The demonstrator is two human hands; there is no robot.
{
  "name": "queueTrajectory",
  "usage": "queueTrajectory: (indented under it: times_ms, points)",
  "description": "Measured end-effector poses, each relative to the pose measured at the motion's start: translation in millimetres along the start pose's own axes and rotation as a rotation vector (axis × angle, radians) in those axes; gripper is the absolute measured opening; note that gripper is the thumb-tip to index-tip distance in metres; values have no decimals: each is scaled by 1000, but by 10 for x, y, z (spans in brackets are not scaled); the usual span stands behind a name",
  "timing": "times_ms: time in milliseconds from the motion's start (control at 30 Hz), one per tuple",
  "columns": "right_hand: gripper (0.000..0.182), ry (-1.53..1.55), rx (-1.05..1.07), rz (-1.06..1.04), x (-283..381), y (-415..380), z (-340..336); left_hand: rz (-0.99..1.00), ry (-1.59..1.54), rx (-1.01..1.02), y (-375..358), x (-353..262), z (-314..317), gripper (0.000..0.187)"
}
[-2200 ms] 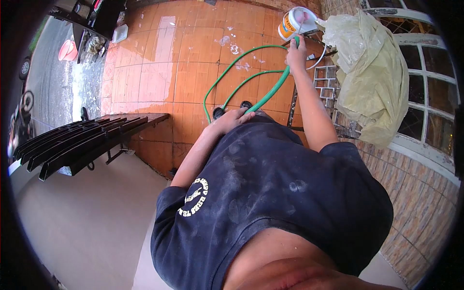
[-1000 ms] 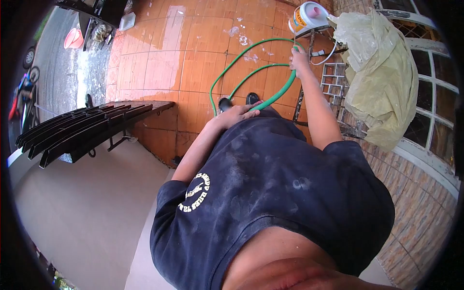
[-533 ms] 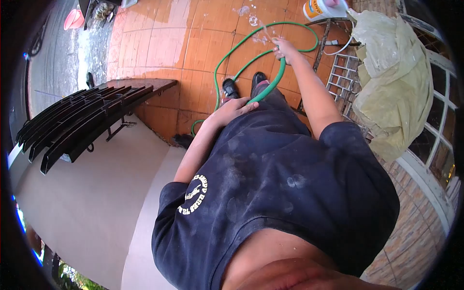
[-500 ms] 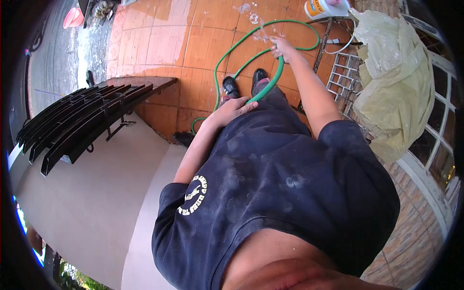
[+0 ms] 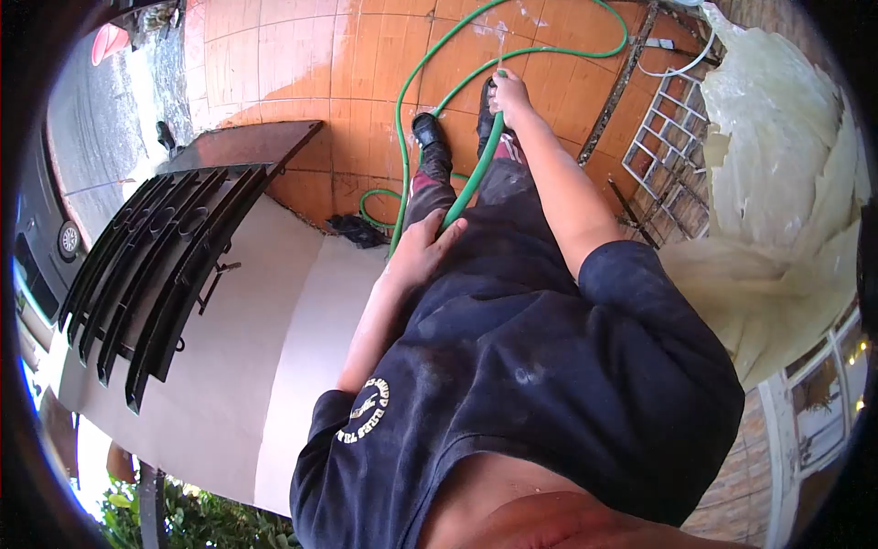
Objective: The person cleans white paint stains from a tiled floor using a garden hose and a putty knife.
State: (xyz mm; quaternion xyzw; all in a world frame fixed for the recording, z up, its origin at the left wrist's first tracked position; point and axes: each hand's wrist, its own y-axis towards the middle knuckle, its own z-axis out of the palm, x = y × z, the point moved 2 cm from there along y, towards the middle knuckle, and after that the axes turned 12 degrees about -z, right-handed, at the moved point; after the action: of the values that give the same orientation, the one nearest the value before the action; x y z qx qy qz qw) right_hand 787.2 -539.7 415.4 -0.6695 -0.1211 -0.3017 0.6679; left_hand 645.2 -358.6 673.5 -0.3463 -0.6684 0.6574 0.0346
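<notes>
A green garden hose (image 5: 482, 169) runs between both my hands. My right hand (image 5: 509, 96), stretched out over my shoes, is closed around it near its end, and a thin stream of water appears to leave the tip. At my waist, my left hand (image 5: 419, 247) grips the hose further back, with the thumb across it and the other fingers partly hidden. The rest of the hose loops over wet orange floor tiles (image 5: 302, 59).
To my left, a black slatted gate panel (image 5: 169, 247) stands by a pale wall (image 5: 274, 311). On the right hang yellowish plastic sheets (image 5: 777, 156) beside a white metal grille (image 5: 672, 123). A pink basin (image 5: 110, 43) and a parked car (image 5: 46, 210) are at far left.
My view has shifted, bringing the parked car and plants into sight at the left. My right hand is a little nearer my body. Both hands stay on the hose.
</notes>
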Motion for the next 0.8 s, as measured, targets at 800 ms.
queueTrajectory:
  times_ms: [800]
  points:
    - [28, 0, 456, -15, 55, 1405, 1590, -169, -679, -156, 3214, -123, -951, 32]
